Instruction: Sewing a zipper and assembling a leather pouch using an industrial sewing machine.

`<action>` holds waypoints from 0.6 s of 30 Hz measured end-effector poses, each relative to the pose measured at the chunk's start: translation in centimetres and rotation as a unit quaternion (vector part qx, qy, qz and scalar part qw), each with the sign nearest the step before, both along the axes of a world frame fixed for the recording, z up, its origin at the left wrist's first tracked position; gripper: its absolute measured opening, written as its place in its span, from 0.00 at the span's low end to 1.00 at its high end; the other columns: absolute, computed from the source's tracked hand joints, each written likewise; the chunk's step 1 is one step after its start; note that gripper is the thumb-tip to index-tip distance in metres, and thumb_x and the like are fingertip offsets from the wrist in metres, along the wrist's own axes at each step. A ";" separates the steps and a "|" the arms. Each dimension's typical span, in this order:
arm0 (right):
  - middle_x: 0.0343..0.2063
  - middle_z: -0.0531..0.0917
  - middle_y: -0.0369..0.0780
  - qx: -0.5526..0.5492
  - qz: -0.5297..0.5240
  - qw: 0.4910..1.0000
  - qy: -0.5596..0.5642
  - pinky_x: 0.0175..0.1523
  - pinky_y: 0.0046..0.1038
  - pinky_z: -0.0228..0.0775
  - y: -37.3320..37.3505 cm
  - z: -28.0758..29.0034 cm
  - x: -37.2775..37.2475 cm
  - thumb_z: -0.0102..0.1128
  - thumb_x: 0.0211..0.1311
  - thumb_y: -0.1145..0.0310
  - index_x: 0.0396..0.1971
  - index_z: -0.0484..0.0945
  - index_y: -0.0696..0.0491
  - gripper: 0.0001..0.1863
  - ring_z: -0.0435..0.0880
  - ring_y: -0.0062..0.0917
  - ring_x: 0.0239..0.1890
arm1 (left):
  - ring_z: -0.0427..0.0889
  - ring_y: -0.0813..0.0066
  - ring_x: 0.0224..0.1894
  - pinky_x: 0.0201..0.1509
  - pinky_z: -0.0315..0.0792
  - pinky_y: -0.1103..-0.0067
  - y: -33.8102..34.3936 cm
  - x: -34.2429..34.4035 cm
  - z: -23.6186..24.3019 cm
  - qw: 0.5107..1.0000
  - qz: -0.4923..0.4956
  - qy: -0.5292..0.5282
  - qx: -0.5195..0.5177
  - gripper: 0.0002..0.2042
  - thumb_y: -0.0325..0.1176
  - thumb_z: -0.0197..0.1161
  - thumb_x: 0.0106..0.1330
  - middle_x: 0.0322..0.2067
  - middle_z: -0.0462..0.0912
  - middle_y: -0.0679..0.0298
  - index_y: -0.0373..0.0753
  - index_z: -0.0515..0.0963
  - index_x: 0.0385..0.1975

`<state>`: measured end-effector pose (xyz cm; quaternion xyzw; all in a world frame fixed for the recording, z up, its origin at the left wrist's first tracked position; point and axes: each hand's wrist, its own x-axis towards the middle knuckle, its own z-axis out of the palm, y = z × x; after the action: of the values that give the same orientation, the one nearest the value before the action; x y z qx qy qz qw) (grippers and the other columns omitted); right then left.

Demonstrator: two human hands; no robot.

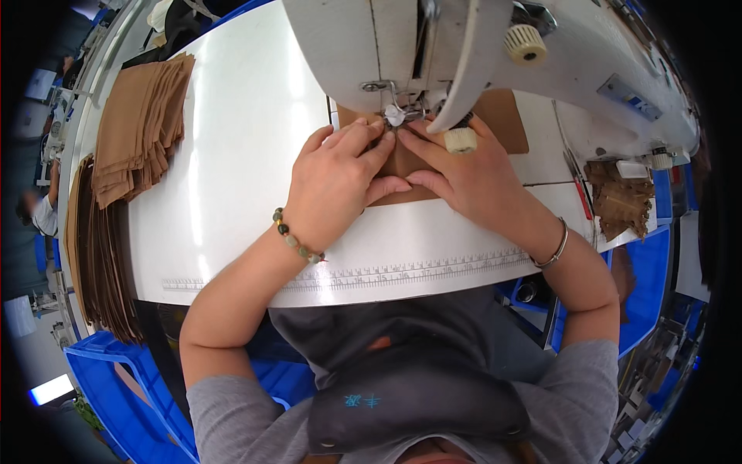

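A brown leather-like piece (402, 164) lies under the needle area of a white sewing machine (433, 46), and part of it shows beyond the machine's head. My left hand (334, 172) holds it from the left, its fingers bent and bunched close to the presser foot (410, 114). On the other side my right hand (473, 172) holds the same piece, index finger and thumb pointing inward. Both thumbs nearly meet at its near edge. The machine's head and my fingers hide most of the seam area and some right fingertips.
Brown pieces (143, 124) are stacked on the table's left, with darker ones (100, 255) hanging beside them. A printed ruler (348, 275) runs along the near edge. At right lie red-handled snippers (581, 193) and brown scraps (621, 203). Blue bins (127, 371) stand below.
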<state>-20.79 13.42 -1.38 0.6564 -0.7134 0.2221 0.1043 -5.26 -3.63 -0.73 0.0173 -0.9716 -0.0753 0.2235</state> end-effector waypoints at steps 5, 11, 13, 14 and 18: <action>0.52 0.85 0.38 0.010 0.007 1.000 -0.018 0.72 0.48 0.64 0.1 -0.1 -0.1 0.72 0.57 0.56 0.45 0.84 0.53 0.20 0.79 0.35 0.64 | 0.85 0.65 0.49 0.61 0.75 0.68 0.1 0.0 0.1 1.000 0.007 -0.002 -0.013 0.28 0.54 0.71 0.57 0.51 0.86 0.64 0.40 0.86 0.51; 0.53 0.84 0.38 0.035 -0.008 0.998 -0.048 0.72 0.49 0.63 -0.3 0.2 0.0 0.72 0.59 0.56 0.44 0.84 0.52 0.18 0.78 0.33 0.65 | 0.85 0.64 0.50 0.60 0.75 0.68 0.0 0.0 0.2 1.000 0.006 -0.011 -0.016 0.27 0.53 0.71 0.57 0.51 0.86 0.65 0.40 0.87 0.50; 0.51 0.85 0.37 0.008 0.017 1.000 0.020 0.70 0.48 0.66 0.1 1.0 0.1 0.72 0.58 0.56 0.44 0.84 0.51 0.18 0.81 0.33 0.61 | 0.80 0.67 0.60 0.61 0.73 0.66 0.0 0.1 0.2 0.999 0.005 -0.045 0.009 0.28 0.55 0.69 0.60 0.54 0.84 0.64 0.38 0.85 0.52; 0.49 0.86 0.37 0.041 0.019 0.997 0.061 0.68 0.48 0.69 0.4 1.5 0.0 0.73 0.58 0.56 0.44 0.84 0.50 0.18 0.84 0.32 0.56 | 0.80 0.67 0.60 0.61 0.73 0.66 0.1 0.2 0.2 0.999 0.005 -0.038 0.005 0.28 0.55 0.69 0.60 0.54 0.84 0.64 0.38 0.85 0.52; 0.30 0.87 0.41 -0.088 -0.006 0.990 0.111 0.57 0.48 0.77 7.7 6.9 -2.3 0.71 0.59 0.70 0.38 0.87 0.55 0.09 0.86 0.37 0.33 | 0.82 0.65 0.53 0.59 0.74 0.68 0.3 0.1 -0.1 1.000 0.006 -0.009 0.019 0.28 0.54 0.71 0.59 0.52 0.85 0.63 0.38 0.86 0.51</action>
<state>-23.04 21.13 5.52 0.6612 -0.6790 0.2089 0.2413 -5.14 -3.37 -0.80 0.0285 -0.9718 -0.0924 0.2151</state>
